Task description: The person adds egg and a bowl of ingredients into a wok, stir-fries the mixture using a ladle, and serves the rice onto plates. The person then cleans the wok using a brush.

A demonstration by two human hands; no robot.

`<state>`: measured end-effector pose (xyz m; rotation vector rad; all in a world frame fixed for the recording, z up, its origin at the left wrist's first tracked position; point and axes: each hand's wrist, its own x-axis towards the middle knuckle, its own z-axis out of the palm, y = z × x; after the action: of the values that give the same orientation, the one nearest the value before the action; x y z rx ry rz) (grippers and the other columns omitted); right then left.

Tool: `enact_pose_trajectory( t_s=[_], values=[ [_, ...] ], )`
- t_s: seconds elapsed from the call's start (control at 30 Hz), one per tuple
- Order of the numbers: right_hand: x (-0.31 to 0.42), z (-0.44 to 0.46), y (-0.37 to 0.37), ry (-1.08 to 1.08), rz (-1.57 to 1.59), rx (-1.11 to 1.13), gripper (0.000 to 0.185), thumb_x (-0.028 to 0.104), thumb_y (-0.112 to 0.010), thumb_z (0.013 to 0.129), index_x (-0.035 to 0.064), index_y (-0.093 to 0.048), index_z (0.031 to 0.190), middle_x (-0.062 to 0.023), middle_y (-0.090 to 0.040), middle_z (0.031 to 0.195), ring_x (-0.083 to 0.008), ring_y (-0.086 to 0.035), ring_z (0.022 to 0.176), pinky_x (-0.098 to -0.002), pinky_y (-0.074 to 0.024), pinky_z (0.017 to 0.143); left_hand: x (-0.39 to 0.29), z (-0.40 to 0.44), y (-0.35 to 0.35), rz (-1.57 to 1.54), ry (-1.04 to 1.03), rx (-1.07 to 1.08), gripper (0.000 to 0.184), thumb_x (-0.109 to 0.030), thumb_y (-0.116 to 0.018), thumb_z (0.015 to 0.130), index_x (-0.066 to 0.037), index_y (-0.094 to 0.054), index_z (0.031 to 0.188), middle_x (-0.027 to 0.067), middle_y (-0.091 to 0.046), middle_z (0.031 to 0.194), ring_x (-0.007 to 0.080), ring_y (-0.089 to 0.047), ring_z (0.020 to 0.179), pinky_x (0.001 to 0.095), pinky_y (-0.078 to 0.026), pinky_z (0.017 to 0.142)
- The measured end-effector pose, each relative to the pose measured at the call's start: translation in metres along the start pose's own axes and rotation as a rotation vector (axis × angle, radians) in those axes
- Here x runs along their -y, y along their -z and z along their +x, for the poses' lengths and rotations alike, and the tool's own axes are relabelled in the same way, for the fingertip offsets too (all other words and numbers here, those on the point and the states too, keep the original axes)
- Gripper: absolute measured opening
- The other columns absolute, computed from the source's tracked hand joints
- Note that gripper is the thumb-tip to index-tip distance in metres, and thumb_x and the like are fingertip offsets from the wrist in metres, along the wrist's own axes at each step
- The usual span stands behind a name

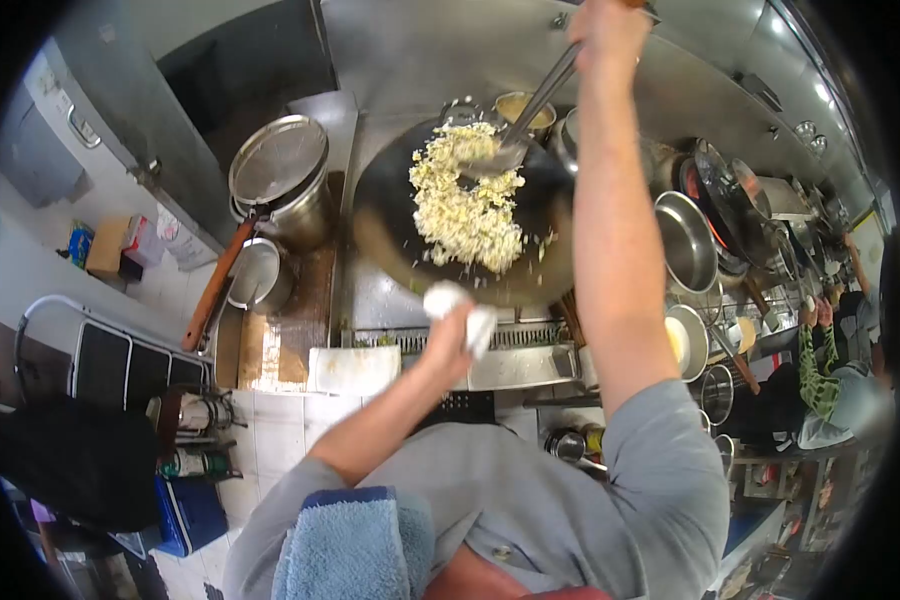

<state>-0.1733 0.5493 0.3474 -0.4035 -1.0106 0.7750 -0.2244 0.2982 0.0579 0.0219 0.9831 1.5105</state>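
A large dark wok [390, 200] sits on the stove in front of me, with egg fried rice [470, 228] spread up its middle. My right hand [610, 32] grips the end of a long-handled metal ladle [545, 95], arm stretched far forward. The head of the ladle rests in the upper part of the rice. At the wok's near rim, my left hand [450, 345] is closed on a folded white cloth [448, 298], which presses against the rim. Part of the rim is hidden under that cloth.
Left of the wok stand a lidded metal pot [280, 165] and a smaller pot [260, 272] with a wooden-handled tool [220, 285] across them. Metal bowls [685, 240] and pans line the right side. A person in a green patterned garment [820, 365] is at far right.
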Motion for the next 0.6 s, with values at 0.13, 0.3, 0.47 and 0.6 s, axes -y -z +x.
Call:
enact_pose_trajectory(
  t_s=[0.13,0.3,0.47,0.6],
  values=[
    [0.029,-0.038,0.008,-0.031,0.113,0.181,0.021,0.001,-0.059,0.074,0.005,-0.046,0.058,-0.0007,-0.041,0.044,-0.012,-0.039,0.034,-0.0271,-0.0287,0.033,-0.039,0.103,-0.009,0.064,-0.045,0.003,0.011,-0.019,-0.05,0.089,-0.007,-0.05,0.089,0.0064,-0.06,0.075,0.0179,-0.056,0.056,0.0313,-0.041,0.042],
    [-0.077,-0.085,0.037,-0.2,-0.072,0.186,0.025,0.003,-0.06,0.078,0.0084,-0.045,0.06,0.0018,-0.039,0.044,-0.0084,-0.036,0.034,-0.0251,-0.0265,0.032,-0.039,0.142,0.013,0.125,0.11,0.096,0.012,-0.021,-0.051,0.087,-0.009,-0.051,0.088,0.007,-0.059,0.072,0.0193,-0.056,0.056,0.0327,-0.043,0.044],
    [-0.065,-0.076,0.067,-0.165,-0.069,0.205,0.033,0.0,-0.059,0.079,0.0114,-0.037,0.057,0.0042,-0.032,0.045,-0.0068,-0.029,0.032,-0.024,-0.0205,0.031,-0.048,0.144,0.015,0.163,0.243,0.114,0.013,-0.024,-0.053,0.086,-0.011,-0.053,0.09,0.0056,-0.06,0.074,0.0195,-0.058,0.062,0.0316,-0.049,0.051],
    [-0.081,-0.041,0.065,-0.229,0.047,0.308,0.028,0.0,-0.058,0.079,0.0094,-0.04,0.059,0.0033,-0.036,0.045,-0.0066,-0.032,0.033,-0.0238,-0.0232,0.032,-0.051,0.133,0.011,0.194,0.253,0.104,0.017,-0.027,-0.056,0.084,-0.013,-0.054,0.092,0.0042,-0.06,0.08,0.0181,-0.06,0.069,0.0313,-0.05,0.054]
  ],
)
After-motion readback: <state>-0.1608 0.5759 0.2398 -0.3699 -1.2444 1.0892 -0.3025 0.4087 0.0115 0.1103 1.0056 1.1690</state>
